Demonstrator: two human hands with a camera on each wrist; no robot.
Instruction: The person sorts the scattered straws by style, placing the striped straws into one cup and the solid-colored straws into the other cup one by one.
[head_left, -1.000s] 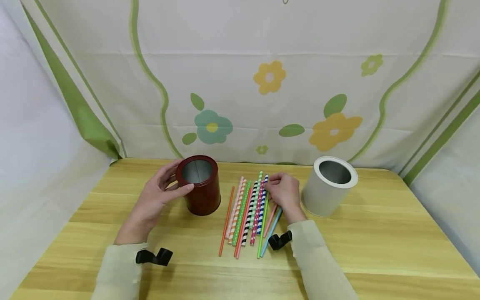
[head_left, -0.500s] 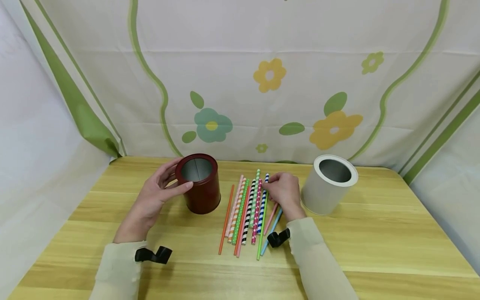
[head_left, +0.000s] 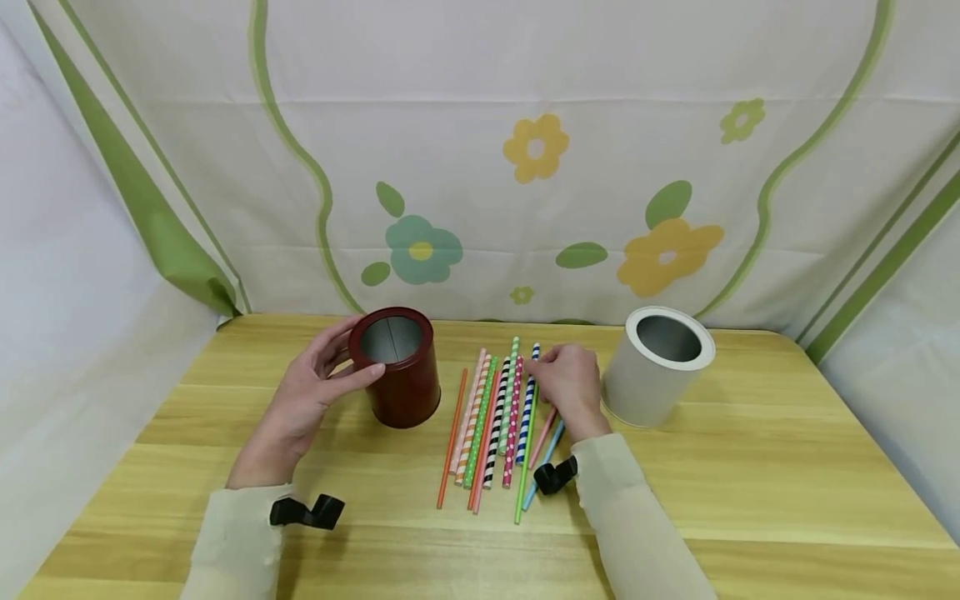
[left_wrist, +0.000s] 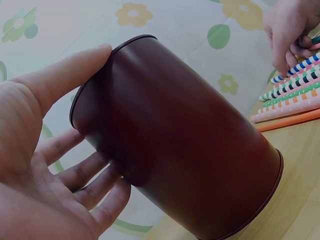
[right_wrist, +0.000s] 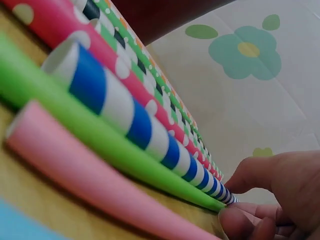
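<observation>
My left hand (head_left: 303, 396) grips a dark red can (head_left: 408, 393) near its top, thumb at the rim and fingers round the far side. The can stands upright and open-topped; the left wrist view shows its plain wall (left_wrist: 185, 135). At the far end of a row of paper straws, my right hand (head_left: 570, 383) pinches a blue-and-white striped straw (right_wrist: 142, 125) between thumb and fingers. A thin bright green straw (right_wrist: 110, 140) lies alongside it, its tip at the fingertips. Pink (right_wrist: 85, 170) and light blue straws (head_left: 546, 462) pass under the right hand and wrist.
Several more striped, dotted and plain straws, including an orange straw (head_left: 452, 450), lie side by side between the cans. A white can (head_left: 648, 383), open-topped, stands just right of my right hand. Behind the wooden table (head_left: 787, 467) hangs a flowered curtain (head_left: 480, 167).
The blue-and-white straw has shifted slightly away from me and the green one slightly toward me. Neighbouring straws have moved a little. My left hand stays on the red can.
</observation>
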